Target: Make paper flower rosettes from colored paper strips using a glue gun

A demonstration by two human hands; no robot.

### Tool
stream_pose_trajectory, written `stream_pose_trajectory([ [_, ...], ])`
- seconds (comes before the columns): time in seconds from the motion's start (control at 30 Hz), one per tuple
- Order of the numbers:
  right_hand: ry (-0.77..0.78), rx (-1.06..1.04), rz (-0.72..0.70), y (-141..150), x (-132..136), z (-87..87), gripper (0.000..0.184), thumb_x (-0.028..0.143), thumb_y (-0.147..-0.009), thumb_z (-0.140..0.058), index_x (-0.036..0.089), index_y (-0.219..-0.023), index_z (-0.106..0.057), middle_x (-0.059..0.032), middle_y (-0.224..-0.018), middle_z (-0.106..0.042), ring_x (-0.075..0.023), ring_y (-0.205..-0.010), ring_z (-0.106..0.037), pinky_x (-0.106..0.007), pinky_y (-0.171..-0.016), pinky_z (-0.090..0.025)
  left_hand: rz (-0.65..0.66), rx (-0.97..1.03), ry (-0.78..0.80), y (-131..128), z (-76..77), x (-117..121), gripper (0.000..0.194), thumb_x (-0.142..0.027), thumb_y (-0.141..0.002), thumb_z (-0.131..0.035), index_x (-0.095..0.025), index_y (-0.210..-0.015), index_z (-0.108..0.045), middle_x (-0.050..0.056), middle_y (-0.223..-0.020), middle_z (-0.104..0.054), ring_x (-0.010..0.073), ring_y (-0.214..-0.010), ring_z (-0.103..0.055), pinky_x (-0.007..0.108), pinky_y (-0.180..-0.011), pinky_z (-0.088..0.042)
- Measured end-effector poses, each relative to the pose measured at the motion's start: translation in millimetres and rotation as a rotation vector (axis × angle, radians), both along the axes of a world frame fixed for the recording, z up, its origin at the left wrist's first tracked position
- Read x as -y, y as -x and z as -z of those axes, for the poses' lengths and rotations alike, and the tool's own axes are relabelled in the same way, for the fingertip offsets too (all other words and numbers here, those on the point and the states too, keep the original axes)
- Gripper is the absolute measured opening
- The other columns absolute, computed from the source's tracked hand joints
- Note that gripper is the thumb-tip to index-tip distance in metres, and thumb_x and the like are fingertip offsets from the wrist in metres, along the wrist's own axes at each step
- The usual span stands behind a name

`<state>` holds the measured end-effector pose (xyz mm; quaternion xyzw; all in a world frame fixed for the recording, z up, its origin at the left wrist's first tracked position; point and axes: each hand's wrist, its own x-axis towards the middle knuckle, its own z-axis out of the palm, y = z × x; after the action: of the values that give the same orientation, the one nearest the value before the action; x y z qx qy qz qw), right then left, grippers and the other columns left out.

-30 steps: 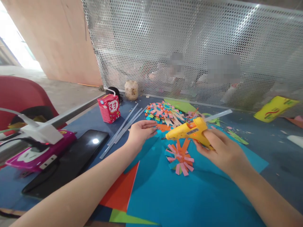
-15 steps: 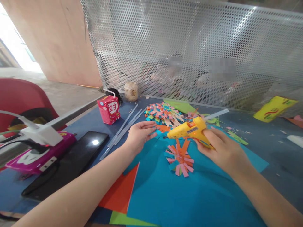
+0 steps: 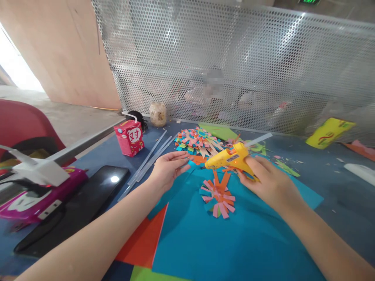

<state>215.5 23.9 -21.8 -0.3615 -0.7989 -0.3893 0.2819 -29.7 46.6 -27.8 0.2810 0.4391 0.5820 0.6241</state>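
My right hand (image 3: 269,181) is wrapped around the handle of a yellow hot glue gun (image 3: 227,158), with a clear glue stick poking out of its back. Its nozzle points left, close to a light-blue paper strip (image 3: 191,164) that my left hand (image 3: 171,169) pinches at the fingertips. Part of that strip is hidden by the fingers. Below the glue gun, a fringed paper flower (image 3: 219,199) in pink, orange and blue lies on a large blue sheet (image 3: 234,242). Behind the hands is a pile of similar paper flowers (image 3: 196,138).
Loose glue sticks (image 3: 152,156), a red drink carton (image 3: 129,137) and a black phone (image 3: 76,210) lie left. A purple power strip (image 3: 55,199) holds plugs. A perforated metal screen (image 3: 175,50) closes the back; a yellow packet (image 3: 329,133) rests right.
The whole view has shifted slightly, so things appear a little further left. Both hands keep nearly the same pose, with the glue gun still by the blue strip.
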Motion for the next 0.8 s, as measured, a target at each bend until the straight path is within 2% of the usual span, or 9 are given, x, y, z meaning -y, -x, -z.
stream_pose_trajectory([
  [0.27, 0.063, -0.178, 0.111, -6.2, -4.8, -3.6, 0.021, 0.024, -0.080, -0.050, 0.016, -0.098, -0.054, -0.0069, -0.075, -0.062, -0.0189, -0.064, -0.060, -0.027, -0.054, -0.046, 0.006, -0.023, 0.043, -0.8, -4.0, 1.8, 0.019, 0.005, -0.068, -0.060, -0.007, -0.082, -0.064, 0.011, -0.082, -0.070, 0.0134, -0.064, -0.067, 0.016, -0.052, -0.055],
  [0.4, 0.094, -0.337, 0.149, -16.4, -13.5, -2.2, 0.028, 0.031, -0.074, -0.056, 0.018, -0.099, -0.055, -0.0084, -0.084, -0.064, -0.0210, -0.071, -0.061, -0.029, -0.059, -0.048, 0.006, -0.026, 0.047, -0.7, -4.4, 1.9, 0.020, 0.005, -0.065, -0.062, -0.007, -0.080, -0.064, 0.010, -0.080, -0.070, 0.0131, -0.062, -0.067, 0.015, -0.050, -0.054],
  [0.53, 0.325, -0.577, 0.284, -28.2, -22.4, -6.0, 0.035, 0.043, -0.068, -0.058, 0.017, -0.091, -0.059, -0.0054, -0.070, -0.065, -0.0201, -0.058, -0.060, -0.028, -0.052, -0.044, 0.002, -0.036, 0.049, -0.4, -5.0, 2.1, 0.018, 0.005, -0.067, -0.061, -0.008, -0.080, -0.064, 0.010, -0.080, -0.070, 0.0133, -0.063, -0.067, 0.016, -0.051, -0.055],
  [0.6, 0.421, -0.634, 0.393, -42.2, -28.9, -7.2, 0.035, 0.048, -0.069, -0.054, 0.017, -0.084, -0.061, -0.0056, -0.065, -0.064, -0.0206, -0.056, -0.060, -0.027, -0.049, -0.042, 0.011, -0.037, 0.042, -0.5, -5.5, 2.8, 0.017, 0.005, -0.069, -0.059, -0.008, -0.080, -0.063, 0.010, -0.079, -0.071, 0.0136, -0.065, -0.067, 0.016, -0.052, -0.055],
  [0.67, 0.409, -0.640, 0.484, -64.4, -37.5, -5.6, 0.036, 0.051, -0.071, -0.050, 0.017, -0.073, -0.062, -0.0070, -0.058, -0.062, -0.0218, -0.052, -0.058, -0.028, -0.046, -0.039, 0.017, -0.034, 0.035, -0.8, -5.7, 3.8, 0.016, 0.005, -0.070, -0.058, -0.008, -0.079, -0.063, 0.010, -0.078, -0.071, 0.0137, -0.067, -0.068, 0.015, -0.053, -0.055],
  [0.73, 0.357, -0.616, 0.496, -91.2, -46.4, -1.1, 0.038, 0.050, -0.072, -0.049, 0.017, -0.059, -0.060, -0.0071, -0.043, -0.053, -0.0224, -0.040, -0.051, -0.030, -0.040, -0.034, 0.022, -0.029, 0.029, -1.1, -5.7, 4.8, 0.016, 0.005, -0.070, -0.059, -0.008, -0.078, -0.063, 0.010, -0.077, -0.071, 0.0136, -0.066, -0.068, 0.015, -0.054, -0.055],
  [0.8, 0.345, -0.584, 0.439, -115.9, -53.1, 5.0, 0.040, 0.048, -0.073, -0.048, 0.020, -0.045, -0.055, -0.0049, -0.030, -0.039, -0.0232, -0.035, -0.045, -0.033, -0.040, -0.032, 0.030, -0.029, 0.029, -1.4, -5.8, 5.5, 0.016, 0.004, -0.068, -0.061, -0.009, -0.078, -0.063, 0.010, -0.077, -0.071, 0.0136, -0.065, -0.068, 0.016, -0.053, -0.055],
])
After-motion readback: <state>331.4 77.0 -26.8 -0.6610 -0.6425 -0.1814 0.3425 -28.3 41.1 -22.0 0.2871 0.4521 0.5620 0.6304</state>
